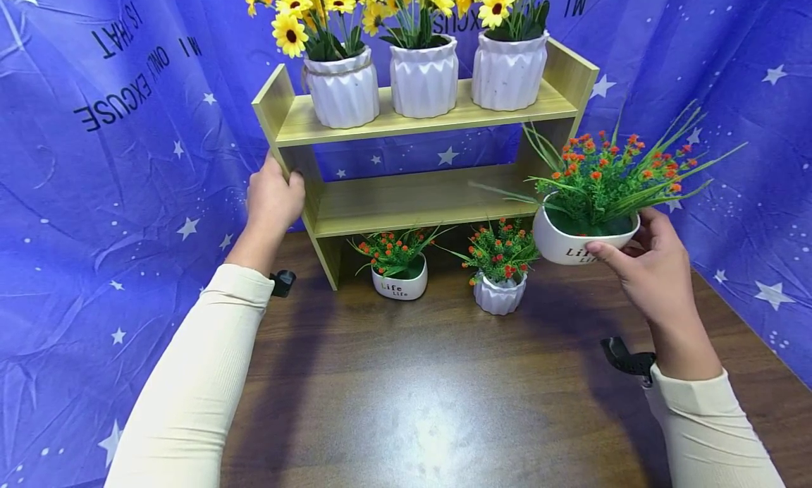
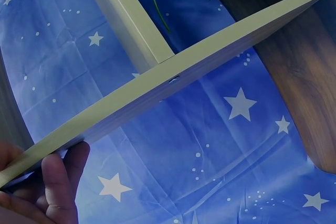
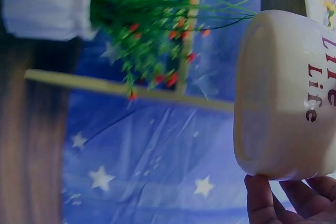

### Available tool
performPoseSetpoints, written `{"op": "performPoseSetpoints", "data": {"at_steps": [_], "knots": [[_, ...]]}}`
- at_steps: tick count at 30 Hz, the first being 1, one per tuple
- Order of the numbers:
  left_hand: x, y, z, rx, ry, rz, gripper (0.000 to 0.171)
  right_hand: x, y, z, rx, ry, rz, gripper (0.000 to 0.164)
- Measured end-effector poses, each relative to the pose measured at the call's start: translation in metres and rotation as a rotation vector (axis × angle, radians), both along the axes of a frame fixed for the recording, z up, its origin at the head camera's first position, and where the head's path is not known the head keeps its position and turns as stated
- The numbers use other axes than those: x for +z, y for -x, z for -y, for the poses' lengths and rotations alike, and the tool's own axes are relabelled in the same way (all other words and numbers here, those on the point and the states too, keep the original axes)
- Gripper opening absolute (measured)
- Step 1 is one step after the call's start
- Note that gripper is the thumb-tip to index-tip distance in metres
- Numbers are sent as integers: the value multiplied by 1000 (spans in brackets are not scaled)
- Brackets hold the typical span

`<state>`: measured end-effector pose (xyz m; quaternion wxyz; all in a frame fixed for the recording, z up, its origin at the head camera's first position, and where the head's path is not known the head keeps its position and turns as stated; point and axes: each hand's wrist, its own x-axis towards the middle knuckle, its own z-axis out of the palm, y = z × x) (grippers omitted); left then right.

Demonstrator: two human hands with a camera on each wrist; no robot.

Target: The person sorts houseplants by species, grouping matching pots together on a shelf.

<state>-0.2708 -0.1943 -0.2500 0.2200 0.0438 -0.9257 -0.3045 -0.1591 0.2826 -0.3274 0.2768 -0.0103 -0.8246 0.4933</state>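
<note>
In the head view my left hand (image 1: 274,195) grips the left side panel of a light wooden shelf (image 1: 412,206); the left wrist view shows its fingers curled around the panel edge (image 2: 52,142). On the right, my right hand (image 1: 660,269) holds up a white oval flowerpot (image 1: 558,245) by its side, with orange-red flowers (image 1: 603,167) and long grass blades in it. "Life" is lettered on the pot's front, also plain on the flowerpot (image 3: 283,93) in the right wrist view. This pot hangs in the air in front of the shelf's right side.
Three white pots (image 1: 423,79) of yellow flowers stand on the top board. Below the middle board, a second "Life" pot (image 1: 400,287) and a white fluted pot (image 1: 500,296) with orange-red flowers stand on the brown table (image 1: 393,375). A blue starry curtain (image 1: 127,213) hangs around.
</note>
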Motion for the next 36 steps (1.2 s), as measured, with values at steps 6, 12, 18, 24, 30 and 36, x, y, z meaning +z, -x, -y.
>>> {"op": "performPoseSetpoints", "data": {"at_steps": [6,12,18,24,30,36], "knots": [[0,1,1,-1,-1,6,33,18,13,25,52,-61,18,78],[1,1,1,-4,2,7,32,26,32,46,110,-78,30,77],[1,1,1,2,3,14,31,25,53,61,150,-46,67,76],[0,2,0,2,11,9,31,19,67,66,157,-29,87,79],[-1,1,0,2,5,-6,31,15,77,66,153,-65,98,75],[-2,1,0,-5,6,-14,32,12,85,65,117,-135,150,78]]}}
